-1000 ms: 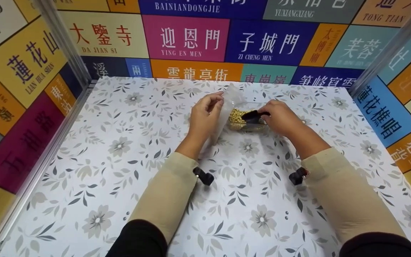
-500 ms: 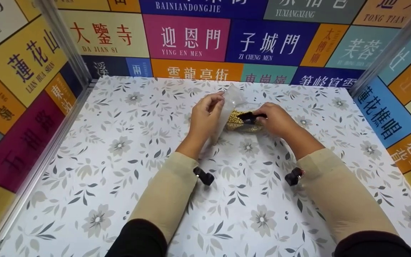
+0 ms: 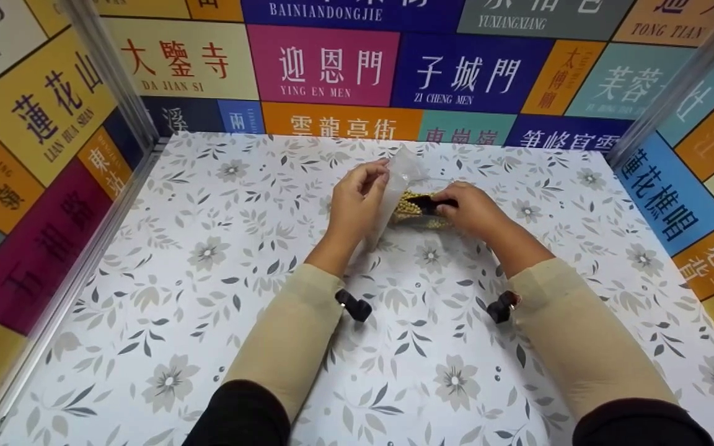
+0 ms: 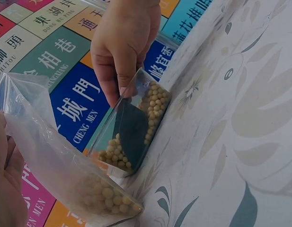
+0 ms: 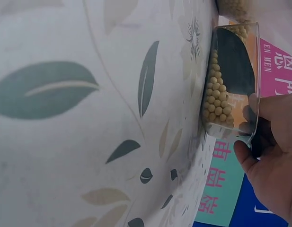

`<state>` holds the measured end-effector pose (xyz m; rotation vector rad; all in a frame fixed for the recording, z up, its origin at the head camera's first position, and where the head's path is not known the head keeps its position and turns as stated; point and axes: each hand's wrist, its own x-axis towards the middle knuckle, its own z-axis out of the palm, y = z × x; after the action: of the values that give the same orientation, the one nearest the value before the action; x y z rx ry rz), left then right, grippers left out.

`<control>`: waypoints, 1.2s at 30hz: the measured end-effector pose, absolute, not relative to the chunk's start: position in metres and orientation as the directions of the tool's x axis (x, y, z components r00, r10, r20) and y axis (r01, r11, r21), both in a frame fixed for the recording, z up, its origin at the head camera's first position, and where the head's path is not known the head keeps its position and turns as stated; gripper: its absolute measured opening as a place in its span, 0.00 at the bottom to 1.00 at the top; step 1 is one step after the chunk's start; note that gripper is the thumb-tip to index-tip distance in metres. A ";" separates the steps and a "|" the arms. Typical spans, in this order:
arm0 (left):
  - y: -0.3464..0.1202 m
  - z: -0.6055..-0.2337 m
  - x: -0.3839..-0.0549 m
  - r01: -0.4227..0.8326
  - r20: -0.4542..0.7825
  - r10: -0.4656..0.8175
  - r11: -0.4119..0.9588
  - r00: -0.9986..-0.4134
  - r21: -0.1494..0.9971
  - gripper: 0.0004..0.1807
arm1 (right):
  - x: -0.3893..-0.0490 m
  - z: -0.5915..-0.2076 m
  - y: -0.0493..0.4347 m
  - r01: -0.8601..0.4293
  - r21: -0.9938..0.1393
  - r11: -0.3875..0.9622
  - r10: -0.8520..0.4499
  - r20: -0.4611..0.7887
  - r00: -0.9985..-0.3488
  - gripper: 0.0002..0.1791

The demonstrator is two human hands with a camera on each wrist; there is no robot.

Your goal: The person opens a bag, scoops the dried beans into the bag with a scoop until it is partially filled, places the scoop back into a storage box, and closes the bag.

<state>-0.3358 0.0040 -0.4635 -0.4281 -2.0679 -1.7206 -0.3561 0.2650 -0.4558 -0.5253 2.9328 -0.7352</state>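
My left hand (image 3: 357, 201) holds a clear plastic bag (image 4: 41, 127) by its upper edge, and the bag stands on the table with soybeans (image 4: 105, 196) in its bottom. Close on its right is a clear plastic box (image 5: 257, 61) of soybeans (image 5: 216, 101). My right hand (image 3: 473, 207) grips the handle of a black scoop (image 3: 422, 204) at the box's right end. In the left wrist view the scoop's blade (image 4: 131, 127) reaches down among the beans inside the box. How many beans lie in the scoop cannot be told.
A white tablecloth (image 3: 394, 347) with grey leaves and flowers covers the table. Panels with large characters (image 3: 326, 68) stand behind and at both sides, with metal posts (image 3: 112, 68) at the corners. Black cameras (image 3: 354, 306) sit on both wrists.
My right hand has moved left with the scoop, pushing its blade further into the beans toward the bag. The left hand and the bag stay where they were.
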 end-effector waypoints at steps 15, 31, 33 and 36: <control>0.004 -0.462 -0.334 0.468 0.481 -0.036 0.176 -0.876 0.866 0.05 | -0.355 -0.459 0.267 -0.277 -0.519 0.809 -0.323 0.003 -0.947 0.20; 0.004 -0.463 -0.335 0.486 0.498 -0.030 0.178 -0.866 0.856 0.06 | -0.352 -0.468 0.275 -0.249 -0.587 0.771 -0.276 0.045 -0.960 0.18; 0.004 -0.463 -0.335 0.486 0.498 -0.030 0.179 -0.866 0.855 0.06 | -0.351 -0.469 0.277 -0.251 -0.603 0.757 -0.268 0.065 -0.961 0.18; 0.003 -0.463 -0.335 0.488 0.500 -0.026 0.180 -0.865 0.854 0.06 | -0.348 -0.469 0.280 -0.256 -0.622 0.740 -0.248 0.102 -0.963 0.18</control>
<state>-0.3351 0.0034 -0.4625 -0.4354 -2.0601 -1.7293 -0.3484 0.2800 -0.4691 -0.4261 2.9423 -1.0547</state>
